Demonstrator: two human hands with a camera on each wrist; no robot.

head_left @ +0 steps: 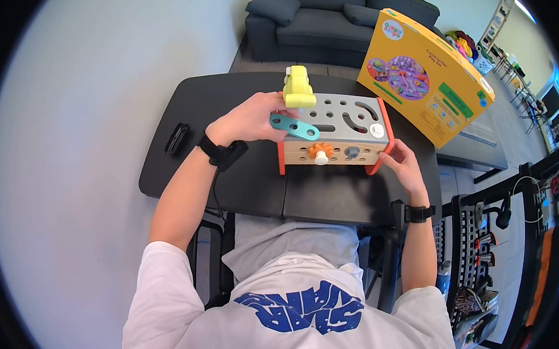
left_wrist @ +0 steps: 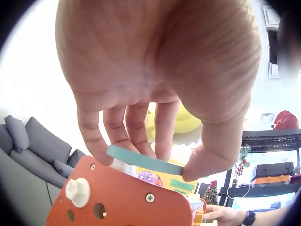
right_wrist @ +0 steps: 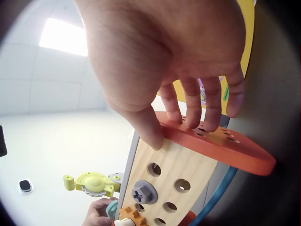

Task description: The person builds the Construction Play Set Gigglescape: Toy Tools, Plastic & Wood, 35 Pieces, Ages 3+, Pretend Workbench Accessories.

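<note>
The left hand [head_left: 254, 117] pinches a teal strip with holes [head_left: 302, 130] between thumb and fingers, over the left end of the toy workbench's grey top [head_left: 339, 130]. In the left wrist view, the strip [left_wrist: 146, 162] lies just above the orange side panel [left_wrist: 127, 197]. A yellow toy saw [head_left: 298, 87] stands beside that hand; whether they touch is unclear. The right hand [head_left: 406, 168] grips the right orange panel, with its thumb by the wooden front [right_wrist: 171, 174] and its fingers on the panel [right_wrist: 225, 148]. An orange gear [head_left: 320, 151] and grey bolt [right_wrist: 143, 192] sit on the front.
The workbench stands on a black table [head_left: 228, 187]. A small black object [head_left: 177, 139] lies at the table's left. Behind, to the right, stands a large yellow box [head_left: 423, 78]. Farther off are a grey sofa [head_left: 325, 28] and, at the right, a black rack [head_left: 471, 260].
</note>
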